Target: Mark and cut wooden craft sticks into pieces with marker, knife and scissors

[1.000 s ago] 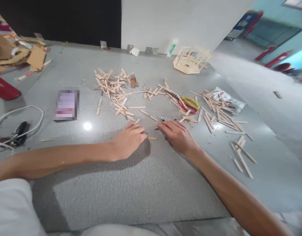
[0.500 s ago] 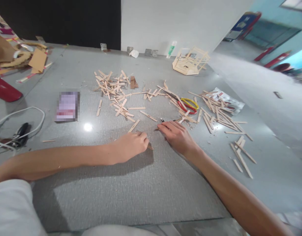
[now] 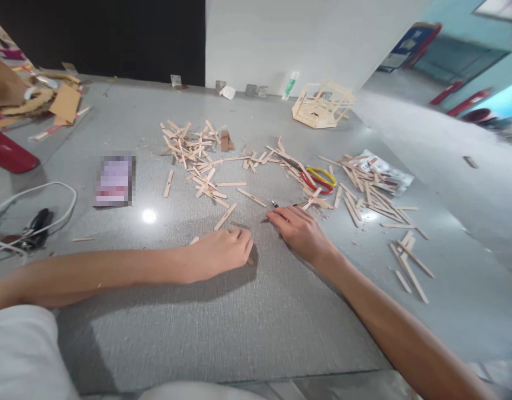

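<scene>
My left hand [image 3: 222, 251] rests low over the grey table with its fingers curled down. The end of a wooden craft stick [image 3: 250, 260] pokes out beneath its fingertips, and the rest of that stick is hidden. To the right, my right hand [image 3: 300, 230] lies on the table, fingers bent and close together. A thin brown tip shows at its fingertips; what the hand grips is covered. Just beyond its knuckles is a slim dark tool with a metallic tip [image 3: 275, 204], partly hidden. A single craft stick [image 3: 225, 217] lies beyond my left hand.
Craft sticks are heaped behind [image 3: 189, 144] and at right [image 3: 366, 186]. Scissors with red and yellow handles [image 3: 318, 179] lie among them. A stick-built frame [image 3: 322, 105] stands at the back, near a green-labelled tube [image 3: 290, 86]. At left are a phone [image 3: 114, 180] and white cable [image 3: 75, 197].
My left hand has shifted slightly down toward me, and less of the stick under its fingers shows. My right hand has stayed almost still.
</scene>
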The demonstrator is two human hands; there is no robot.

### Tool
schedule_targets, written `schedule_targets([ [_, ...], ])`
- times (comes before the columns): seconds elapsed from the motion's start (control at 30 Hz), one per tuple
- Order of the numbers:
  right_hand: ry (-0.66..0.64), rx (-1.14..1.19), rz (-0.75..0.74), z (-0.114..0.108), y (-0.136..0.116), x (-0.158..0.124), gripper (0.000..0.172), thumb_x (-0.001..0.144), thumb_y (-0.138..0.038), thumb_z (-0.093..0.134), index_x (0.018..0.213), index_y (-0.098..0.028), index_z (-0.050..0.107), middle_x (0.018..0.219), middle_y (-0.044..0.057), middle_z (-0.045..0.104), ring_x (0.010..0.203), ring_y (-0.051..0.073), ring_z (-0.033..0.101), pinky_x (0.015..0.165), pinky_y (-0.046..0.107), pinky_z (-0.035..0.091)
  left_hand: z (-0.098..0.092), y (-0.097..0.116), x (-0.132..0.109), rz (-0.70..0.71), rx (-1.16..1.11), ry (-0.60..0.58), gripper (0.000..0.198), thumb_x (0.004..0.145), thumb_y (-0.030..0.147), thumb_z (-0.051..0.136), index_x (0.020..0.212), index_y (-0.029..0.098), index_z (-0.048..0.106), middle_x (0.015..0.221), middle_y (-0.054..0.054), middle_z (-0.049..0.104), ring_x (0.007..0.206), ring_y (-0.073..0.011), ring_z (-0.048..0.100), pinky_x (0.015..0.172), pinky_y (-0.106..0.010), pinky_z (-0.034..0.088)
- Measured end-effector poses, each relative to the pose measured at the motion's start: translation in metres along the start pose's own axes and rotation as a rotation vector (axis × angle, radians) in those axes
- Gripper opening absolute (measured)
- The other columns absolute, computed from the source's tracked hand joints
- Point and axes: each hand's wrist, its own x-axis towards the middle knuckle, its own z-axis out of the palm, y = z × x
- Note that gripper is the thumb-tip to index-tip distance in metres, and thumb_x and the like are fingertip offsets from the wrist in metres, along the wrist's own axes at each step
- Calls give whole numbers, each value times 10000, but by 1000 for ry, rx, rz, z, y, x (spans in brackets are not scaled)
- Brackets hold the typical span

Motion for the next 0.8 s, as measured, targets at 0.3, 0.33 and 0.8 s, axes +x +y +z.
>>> schedule_targets([
  [0.3, 3, -2, 0, -1, 0, 0, 327, 967, 11, 457, 1062, -138, 732, 1001, 136, 756, 866, 245, 689, 793, 347, 530, -1, -14, 3, -57, -269, -85, 199, 1017, 181, 540, 855, 121, 640, 797, -76, 648, 628, -167, 572, 536, -294, 352],
  [0.33, 3, 0, -2, -1, 0, 0, 328, 960, 17, 455, 1059, -136, 728, 1004, 137, 755, 866, 245, 688, 791, 346, 528, -5, -18, 3, -83, -288, -100, 215, 1023, 177, 519, 847, 125, 630, 765, -62, 628, 592, -154, 543, 517, -292, 322],
  [0.8, -35, 54, 28, 1, 2, -2, 353, 950, 9, 455, 1099, -175, 717, 1028, 125, 749, 896, 241, 693, 818, 356, 532, 0, -44, -3, -93, -579, -126, 233, 779, -55, 568, 717, 169, 557, 785, -15, 566, 591, -123, 483, 538, -269, 303],
])
